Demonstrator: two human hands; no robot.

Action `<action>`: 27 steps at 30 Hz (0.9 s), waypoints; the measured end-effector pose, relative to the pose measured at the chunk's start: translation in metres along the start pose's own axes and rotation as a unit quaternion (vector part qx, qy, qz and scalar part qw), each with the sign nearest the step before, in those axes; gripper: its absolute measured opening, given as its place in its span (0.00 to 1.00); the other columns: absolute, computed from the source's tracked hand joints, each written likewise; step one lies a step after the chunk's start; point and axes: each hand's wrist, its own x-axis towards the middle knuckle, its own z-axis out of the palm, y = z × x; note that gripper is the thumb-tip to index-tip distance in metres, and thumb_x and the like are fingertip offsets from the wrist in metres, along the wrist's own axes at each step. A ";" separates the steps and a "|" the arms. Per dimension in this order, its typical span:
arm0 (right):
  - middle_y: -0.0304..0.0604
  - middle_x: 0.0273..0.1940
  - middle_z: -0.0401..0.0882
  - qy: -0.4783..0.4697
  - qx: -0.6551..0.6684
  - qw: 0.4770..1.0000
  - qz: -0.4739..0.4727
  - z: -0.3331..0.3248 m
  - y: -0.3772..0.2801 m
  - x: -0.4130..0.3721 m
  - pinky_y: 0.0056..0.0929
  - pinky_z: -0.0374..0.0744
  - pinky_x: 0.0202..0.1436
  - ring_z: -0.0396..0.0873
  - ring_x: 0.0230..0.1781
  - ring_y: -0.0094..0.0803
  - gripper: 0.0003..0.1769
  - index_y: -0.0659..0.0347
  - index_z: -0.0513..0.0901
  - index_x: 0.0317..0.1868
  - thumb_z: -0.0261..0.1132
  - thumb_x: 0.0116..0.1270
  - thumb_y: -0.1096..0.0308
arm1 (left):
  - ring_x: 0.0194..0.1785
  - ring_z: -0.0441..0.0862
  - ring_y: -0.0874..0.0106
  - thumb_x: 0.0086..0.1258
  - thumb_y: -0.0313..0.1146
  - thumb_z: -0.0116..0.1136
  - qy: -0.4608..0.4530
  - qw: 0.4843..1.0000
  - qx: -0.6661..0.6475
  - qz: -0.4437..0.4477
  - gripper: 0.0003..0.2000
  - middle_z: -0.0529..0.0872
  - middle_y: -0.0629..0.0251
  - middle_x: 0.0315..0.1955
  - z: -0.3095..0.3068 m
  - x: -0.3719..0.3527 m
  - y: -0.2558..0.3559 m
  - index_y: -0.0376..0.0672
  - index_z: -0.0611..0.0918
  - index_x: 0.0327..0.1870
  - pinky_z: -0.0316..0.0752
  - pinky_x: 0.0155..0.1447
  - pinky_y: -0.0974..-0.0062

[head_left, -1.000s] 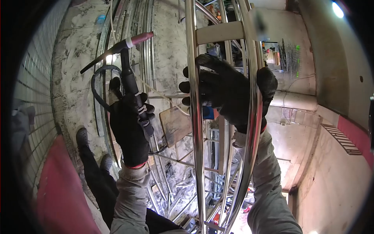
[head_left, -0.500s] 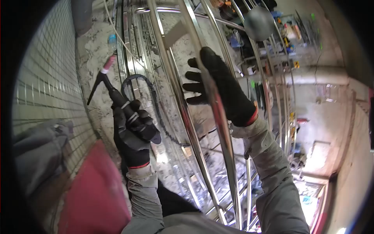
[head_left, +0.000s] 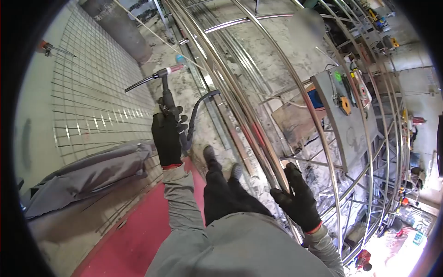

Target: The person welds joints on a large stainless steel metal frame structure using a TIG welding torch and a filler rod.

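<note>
My left hand [head_left: 167, 138], in a black glove with a red cuff edge, is closed around the handle of a TIG welding torch [head_left: 167, 90]. The torch head has a pink nozzle at one side and a long black back cap at the other. A black cable [head_left: 199, 108] loops off the handle. My right hand [head_left: 299, 198], gloved the same way, has its thumb and fingers around a shiny steel tube [head_left: 273, 162] of the frame. Part of its grip is hidden by the glove.
Curved steel tubes [head_left: 318, 115] of a large frame rise on the right. Wire mesh [head_left: 97, 97] and grey cloth [head_left: 99, 173] lie left, beside a red panel [head_left: 138, 231]. Tools, including a yellow-black one [head_left: 344, 105], rest on a grey board [head_left: 341, 134]. A dark cylinder [head_left: 117, 32] stands behind.
My right hand has moved down along the tubes and closed from spread fingers onto one. The torch has turned, its nozzle now pointing right. The view has tilted and shows my feet.
</note>
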 end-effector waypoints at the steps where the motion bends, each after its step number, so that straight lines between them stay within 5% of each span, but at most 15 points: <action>1: 0.62 0.66 0.82 0.046 0.028 0.998 -0.015 0.007 0.005 -0.004 0.48 0.85 0.66 0.84 0.66 0.55 0.41 0.68 0.73 0.72 0.83 0.63 0.65 | 0.38 0.85 0.76 0.85 0.34 0.54 0.009 0.999 0.039 0.005 0.23 0.86 0.61 0.48 -0.001 -0.001 0.002 0.46 0.70 0.79 0.80 0.37 0.79; 6: 0.59 0.50 0.85 0.041 -0.121 0.990 -0.058 -0.004 -0.025 0.013 0.52 0.84 0.50 0.85 0.47 0.61 0.26 0.68 0.80 0.59 0.77 0.62 0.70 | 0.35 0.81 0.81 0.86 0.31 0.53 -0.007 0.989 0.148 0.020 0.20 0.84 0.69 0.38 -0.005 0.016 0.026 0.39 0.75 0.75 0.78 0.36 0.81; 9: 0.57 0.46 0.85 0.037 -0.157 0.986 -0.044 -0.004 -0.026 0.010 0.52 0.83 0.48 0.84 0.44 0.59 0.22 0.67 0.83 0.55 0.76 0.63 0.68 | 0.33 0.83 0.78 0.85 0.32 0.52 -0.003 0.978 0.205 0.024 0.19 0.85 0.66 0.39 -0.008 0.035 0.036 0.37 0.77 0.72 0.78 0.33 0.78; 14: 0.49 0.37 0.86 0.068 -0.195 0.977 -0.043 0.000 -0.026 0.006 0.47 0.82 0.40 0.85 0.36 0.51 0.25 0.66 0.84 0.57 0.78 0.62 0.65 | 0.29 0.85 0.75 0.83 0.35 0.52 -0.050 0.976 0.211 -0.001 0.17 0.89 0.60 0.40 -0.005 0.061 0.053 0.36 0.79 0.65 0.77 0.29 0.76; 19: 0.49 0.39 0.87 0.122 -0.242 0.961 0.046 0.014 -0.033 0.001 0.47 0.84 0.43 0.87 0.39 0.51 0.24 0.62 0.86 0.54 0.81 0.58 0.66 | 0.26 0.83 0.74 0.81 0.34 0.56 -0.070 0.977 0.198 -0.030 0.08 0.89 0.62 0.37 -0.005 0.079 0.060 0.38 0.82 0.48 0.72 0.26 0.76; 24: 0.49 0.45 0.88 0.107 -0.233 0.961 0.102 0.019 -0.035 0.002 0.47 0.84 0.46 0.87 0.44 0.51 0.22 0.63 0.87 0.52 0.80 0.56 0.70 | 0.26 0.83 0.73 0.80 0.33 0.57 -0.071 0.972 0.219 -0.046 0.08 0.88 0.63 0.35 -0.001 0.088 0.072 0.37 0.82 0.46 0.72 0.26 0.75; 27: 0.52 0.47 0.88 0.119 -0.228 0.965 0.055 0.019 -0.035 0.005 0.48 0.84 0.53 0.86 0.49 0.53 0.21 0.64 0.86 0.52 0.78 0.57 0.74 | 0.26 0.83 0.73 0.79 0.33 0.57 -0.085 0.970 0.225 -0.032 0.09 0.88 0.63 0.34 -0.004 0.096 0.074 0.37 0.82 0.47 0.72 0.25 0.74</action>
